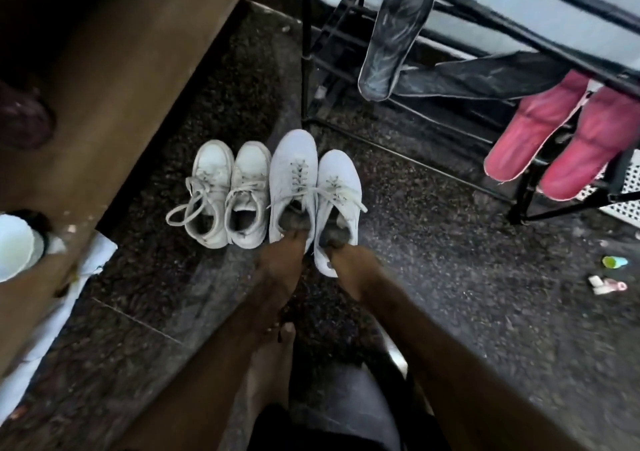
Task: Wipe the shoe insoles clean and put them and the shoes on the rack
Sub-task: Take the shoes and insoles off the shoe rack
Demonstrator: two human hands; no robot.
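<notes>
Two pairs of white shoes stand on the dark speckled floor. My left hand (282, 260) grips the heel of the left pale sneaker (292, 176). My right hand (349, 263) grips the heel of the right pale sneaker (337, 187). To their left stands a worn white high-top pair (227, 190) with loose laces. On the black metal rack (450, 10) lie two dark insoles (391, 41) and two pink insoles (561, 142), leaning over its bars.
A brown wooden cabinet (121, 69) runs along the left, with a white cup (17, 246) and a white cloth (93, 253) by it. Small bits of litter (609, 274) lie on the floor at the right. My bare foot (273, 364) is below the hands.
</notes>
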